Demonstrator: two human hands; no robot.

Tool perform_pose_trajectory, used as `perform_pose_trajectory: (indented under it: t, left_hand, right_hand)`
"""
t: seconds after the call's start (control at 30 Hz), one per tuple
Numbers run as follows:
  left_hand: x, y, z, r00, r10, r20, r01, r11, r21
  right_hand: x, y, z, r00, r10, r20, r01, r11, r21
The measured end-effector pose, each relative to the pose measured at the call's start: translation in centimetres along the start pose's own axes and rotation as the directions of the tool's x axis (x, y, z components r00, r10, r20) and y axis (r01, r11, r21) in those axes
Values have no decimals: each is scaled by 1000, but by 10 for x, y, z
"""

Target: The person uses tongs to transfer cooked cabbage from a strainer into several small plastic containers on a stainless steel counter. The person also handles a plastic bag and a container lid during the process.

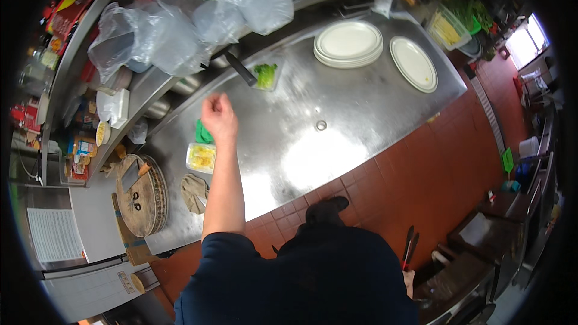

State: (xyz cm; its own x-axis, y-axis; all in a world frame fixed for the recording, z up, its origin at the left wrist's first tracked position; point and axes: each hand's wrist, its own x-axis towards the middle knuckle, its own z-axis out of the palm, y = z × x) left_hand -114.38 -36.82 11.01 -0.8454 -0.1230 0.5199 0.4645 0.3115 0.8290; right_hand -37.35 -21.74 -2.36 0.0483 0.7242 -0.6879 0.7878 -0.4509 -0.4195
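My left hand (pixel 220 117) reaches out over the stainless steel worktable (pixel 289 113), its fingers curled and slightly blurred. I see nothing in them, but the inside of the hand is partly hidden. A clear tub with lettuce leaves (pixel 265 76) stands beyond it, with a black handle (pixel 240 69) lying against its side. Close to my left wrist are a green item (pixel 204 132) and a plastic tub of yellow food (pixel 201 158). Down at my right side, my right hand (pixel 408 280) grips tongs (pixel 409 249) with red on the handle and dark tips.
A stack of oval plates (pixel 348 43) and another oval plate (pixel 413 64) occupy the table's far right. At left, a round wooden chopping block (pixel 135 207) bears a cleaver (pixel 131 176) and scissors (pixel 136 201), near a cloth (pixel 194 193). A shelf holding plastic bags (pixel 180 27) overhangs the back.
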Motion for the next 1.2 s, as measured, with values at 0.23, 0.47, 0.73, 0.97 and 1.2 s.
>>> perform_pose_trajectory:
  t: [0.23, 0.47, 0.73, 0.97, 1.2]
  left_hand:
    - [195, 131, -63, 570, 806, -157, -630, 552, 547]
    - [273, 152, -81, 766, 40, 641, -499, 666, 554]
    - [275, 142, -79, 703, 152, 695, -622, 605, 497]
    - [237, 177, -153, 920, 207, 332, -269, 951, 153]
    - [30, 172, -193, 939, -119, 322, 260, 859, -441]
  right_hand:
    - [97, 98, 48, 999, 23, -27, -27, 986, -164]
    - [106, 111, 67, 996, 68, -64, -76, 989, -131]
    - [81, 86, 71, 992, 119, -50, -124, 986, -111]
    - [23, 20, 41, 992, 63, -106, -57, 996, 62]
    - [-34, -144, 24, 954, -266, 137, 198, 905, 377]
